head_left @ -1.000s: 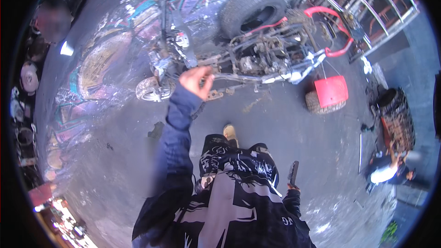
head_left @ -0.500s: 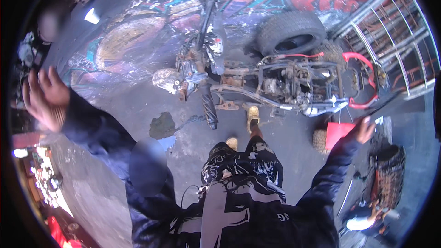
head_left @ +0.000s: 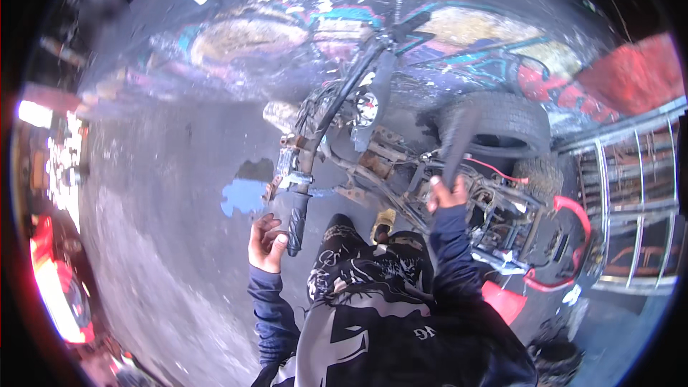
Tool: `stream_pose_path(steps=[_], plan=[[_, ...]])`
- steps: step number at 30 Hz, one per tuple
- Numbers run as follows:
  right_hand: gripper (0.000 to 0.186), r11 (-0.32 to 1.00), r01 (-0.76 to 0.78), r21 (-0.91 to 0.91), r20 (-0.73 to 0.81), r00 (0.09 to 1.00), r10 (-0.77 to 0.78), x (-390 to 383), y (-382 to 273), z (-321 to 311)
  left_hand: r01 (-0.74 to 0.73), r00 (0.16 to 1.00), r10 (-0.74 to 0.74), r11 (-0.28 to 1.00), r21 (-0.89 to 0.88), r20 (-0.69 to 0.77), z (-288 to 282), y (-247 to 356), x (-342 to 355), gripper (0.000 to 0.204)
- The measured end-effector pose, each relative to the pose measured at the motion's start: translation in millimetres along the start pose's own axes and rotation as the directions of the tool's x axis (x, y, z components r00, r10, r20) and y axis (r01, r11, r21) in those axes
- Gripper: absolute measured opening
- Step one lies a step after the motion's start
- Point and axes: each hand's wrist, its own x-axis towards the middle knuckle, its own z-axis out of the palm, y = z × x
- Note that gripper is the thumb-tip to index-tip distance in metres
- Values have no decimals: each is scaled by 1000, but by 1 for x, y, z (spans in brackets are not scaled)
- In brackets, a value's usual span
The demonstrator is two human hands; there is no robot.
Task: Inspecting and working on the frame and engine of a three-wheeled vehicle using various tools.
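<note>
left hand (head_left: 265,244): fingers apart, by black ribbed rubber grip (head_left: 297,223) | right hand (head_left: 448,196): fingers round long dark bar (head_left: 459,145) | wide grey floor (head_left: 179,172), 9 o'clock

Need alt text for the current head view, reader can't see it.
A person's right hand grips a blurred, dark, elongated object, seen against a stripped vehicle frame; the left hand, fingers curled, is beside a black handlebar grip. Beyond the frame are a large black tyre and a graffiti-painted surface.
</note>
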Motion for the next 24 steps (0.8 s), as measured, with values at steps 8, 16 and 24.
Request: stream_pose_path(steps=[8, 16, 24], plan=[[24, 930, -249, -271, 252, 914, 318, 22, 37, 6, 137, 988, -82, 844, 518, -128, 62, 6, 8, 37], [31, 991, 31, 129, 252, 966, -63, 71, -20, 20, 193, 973, -71, 770, 609, -219, 64, 6, 12, 33], [38, 987, -80, 137, 202, 978, 51, 93, 0, 72, 244, 964, -124, 758, 605, -234, 60, 10, 8, 30]])
